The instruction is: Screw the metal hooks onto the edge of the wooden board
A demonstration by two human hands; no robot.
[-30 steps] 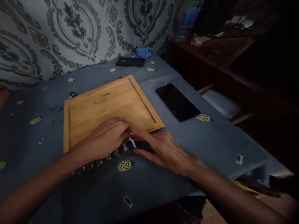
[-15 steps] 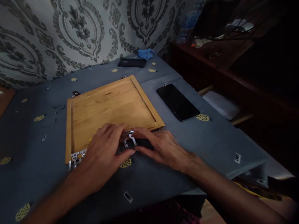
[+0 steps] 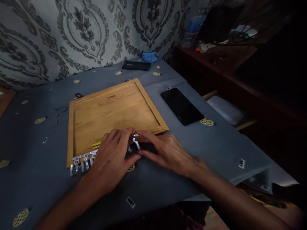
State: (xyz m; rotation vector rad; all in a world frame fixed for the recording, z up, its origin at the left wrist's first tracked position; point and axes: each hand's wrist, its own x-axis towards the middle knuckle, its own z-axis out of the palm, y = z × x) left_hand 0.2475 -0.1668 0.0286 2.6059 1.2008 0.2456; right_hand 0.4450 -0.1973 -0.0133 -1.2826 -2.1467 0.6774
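Note:
A framed wooden board (image 3: 112, 111) lies on the table with a metal hook rail (image 3: 85, 156) along its near edge. Several silver hooks curl out over that edge. My left hand (image 3: 114, 156) is curled over the rail, thumb below and fingers on top, hiding its middle stretch. From the right, my right hand (image 3: 168, 151) closes thumb and forefinger around a silver hook (image 3: 136, 142) near the rail's right part. Both thumb tips nearly meet just below this hook. Beside my left fingers, a yellow strip (image 3: 96, 144) rests on the board.
A black smartphone (image 3: 182, 106) lies right of the board. At the back are a dark phone-shaped object (image 3: 136, 65) and a crumpled blue item (image 3: 150, 57). Small screws (image 3: 57, 118) lie to the left. A plastic bottle (image 3: 192, 30) stands on the brown cabinet (image 3: 213, 60).
My left hand has slid a little to the right along the rail, uncovering more hooks and the yellow strip. My right hand stays almost where it was, at the same hook.

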